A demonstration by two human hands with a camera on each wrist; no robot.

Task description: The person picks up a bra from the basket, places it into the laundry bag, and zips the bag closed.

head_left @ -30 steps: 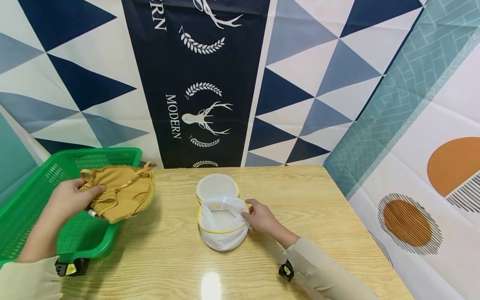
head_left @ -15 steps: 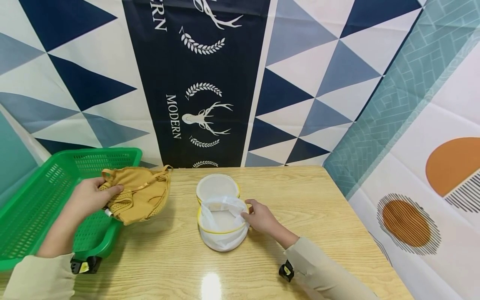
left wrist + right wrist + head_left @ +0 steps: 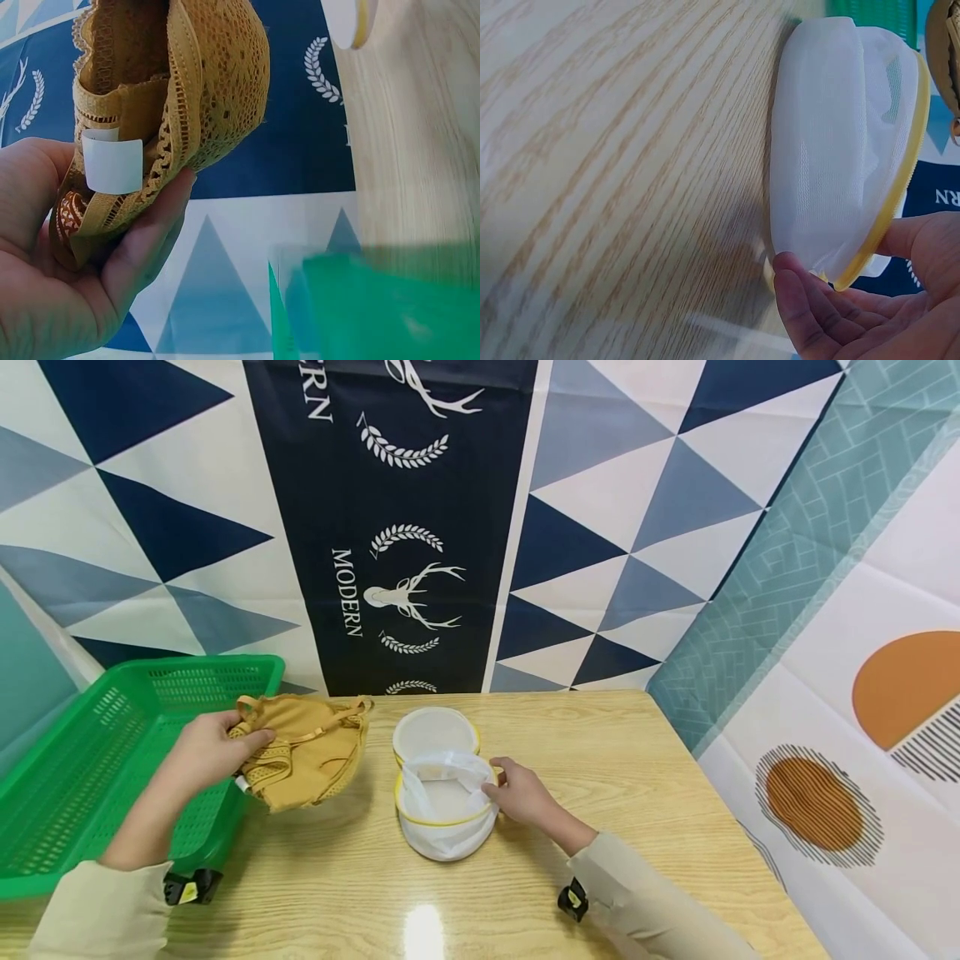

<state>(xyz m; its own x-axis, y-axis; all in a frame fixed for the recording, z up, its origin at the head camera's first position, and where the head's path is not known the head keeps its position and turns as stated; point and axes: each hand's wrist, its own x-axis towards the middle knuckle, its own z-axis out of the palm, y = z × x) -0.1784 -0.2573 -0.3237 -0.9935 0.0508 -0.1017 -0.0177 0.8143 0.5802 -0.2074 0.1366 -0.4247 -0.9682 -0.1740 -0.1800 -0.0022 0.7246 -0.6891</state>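
Note:
My left hand [image 3: 206, 753] grips a folded mustard lace bra [image 3: 311, 752] by one end, holding it above the table between the green basket and the mesh bag. Close up in the left wrist view, the bra [image 3: 229, 82] shows lace edging and a white label [image 3: 112, 165]. A round white mesh laundry bag [image 3: 446, 843] with yellow zipper trim stands on the table, its lid [image 3: 435, 735] folded back and its mouth uncovered. My right hand [image 3: 528, 795] pinches the bag's rim on the right side, thumb and fingers on either side of the yellow edge in the right wrist view.
A green plastic basket [image 3: 258, 668] with perforated sides stands at the left of the wooden table [image 3: 585, 727]. Patterned cloth [image 3: 405, 593] hangs behind the table. More printed cloth [image 3: 885, 827] covers the right side.
My left hand has carried the bra rightward, away from over the green basket and closer to the mesh bag. The right hand and the bag stay in place.

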